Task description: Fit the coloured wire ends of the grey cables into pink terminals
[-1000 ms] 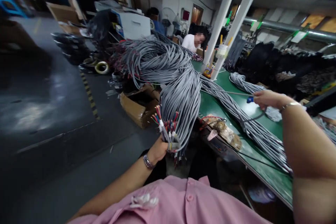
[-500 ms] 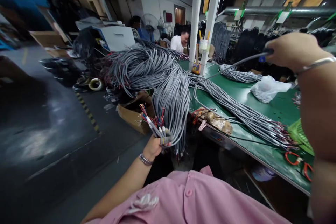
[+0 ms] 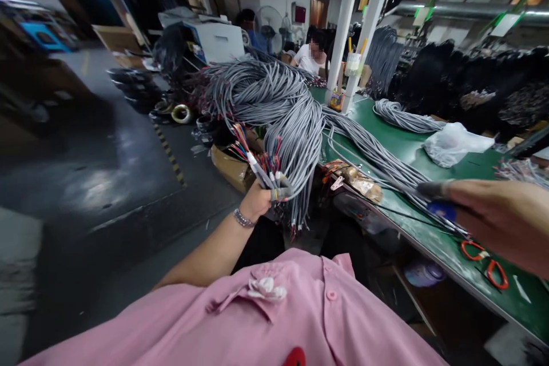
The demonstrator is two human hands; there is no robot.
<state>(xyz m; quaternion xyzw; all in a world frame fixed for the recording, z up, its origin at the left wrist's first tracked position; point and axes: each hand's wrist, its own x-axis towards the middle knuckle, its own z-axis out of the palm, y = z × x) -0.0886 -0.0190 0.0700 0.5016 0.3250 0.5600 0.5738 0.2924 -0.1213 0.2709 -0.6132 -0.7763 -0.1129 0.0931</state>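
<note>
My left hand (image 3: 256, 201) is closed around a bundle of grey cables (image 3: 262, 176), whose fanned ends show thin coloured wires. Grey coverings are on its fingers. Behind it, a big heap of grey cables (image 3: 295, 126) hangs over the table corner. My right hand (image 3: 493, 217), blurred, is low over the table at the right, with a grey covering and something blue at its fingers. Its fingertips are at the long row of grey cables (image 3: 377, 151) laid along the table; whether they grip one is unclear. Orange-handled scissors (image 3: 484, 254) lie just below that hand.
The green table (image 3: 407, 151) carries a coiled grey cable bundle (image 3: 405, 116), a white plastic bag (image 3: 457, 143) and a taped brown bundle (image 3: 362, 183) at its edge. White posts (image 3: 345, 28) rise from it. A cardboard box (image 3: 229, 166) stands below the heap. A person (image 3: 311, 57) sits beyond.
My right hand has come down from its raised position, where it held a grey cable, to the table. My left hand keeps its cable bundle. The view has turned left.
</note>
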